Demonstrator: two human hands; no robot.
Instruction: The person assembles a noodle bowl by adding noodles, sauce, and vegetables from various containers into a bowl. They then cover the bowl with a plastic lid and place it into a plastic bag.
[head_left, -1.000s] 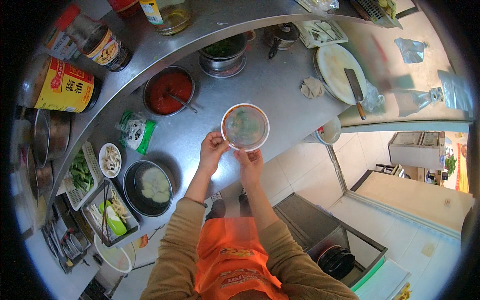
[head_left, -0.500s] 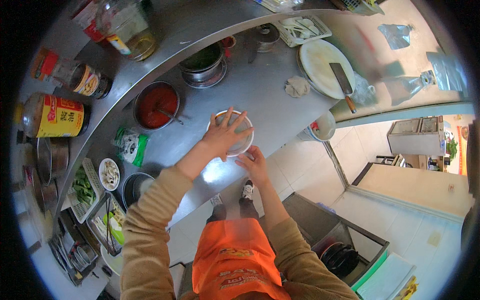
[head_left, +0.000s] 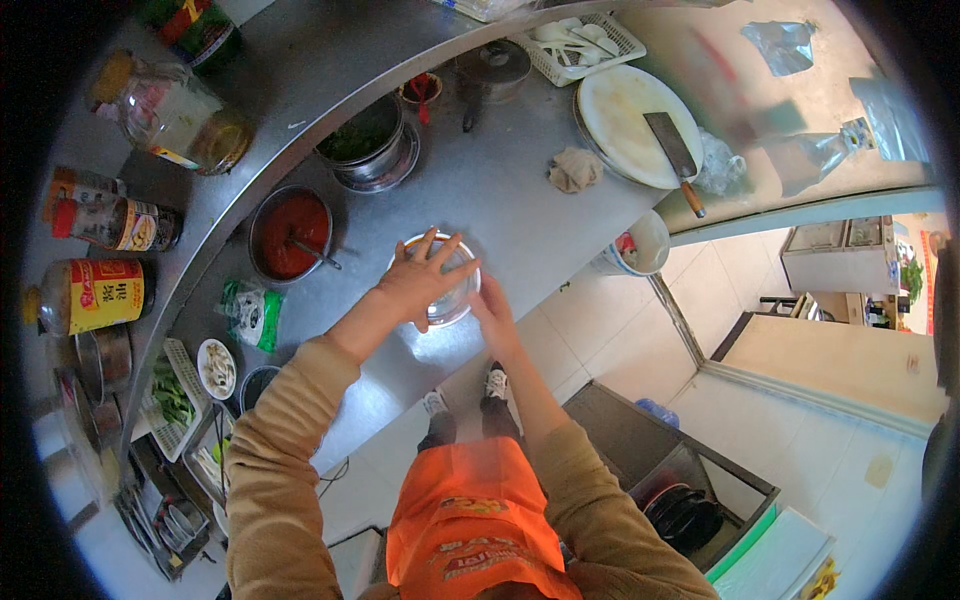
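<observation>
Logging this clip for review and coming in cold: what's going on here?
A person in an orange apron has the left hand spread over the top of a round white-rimmed container, with the right hand at its right edge. I can't tell whether it rests on the metal counter or is held above. Farther off, a cleaver lies across a round white cutting board.

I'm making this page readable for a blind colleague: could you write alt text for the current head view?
A left hand is spread over a round, white-rimmed container, with the right hand at its right edge, at a metal counter. Farther off are a bowl of red sauce and a cleaver on a round white board.
</observation>
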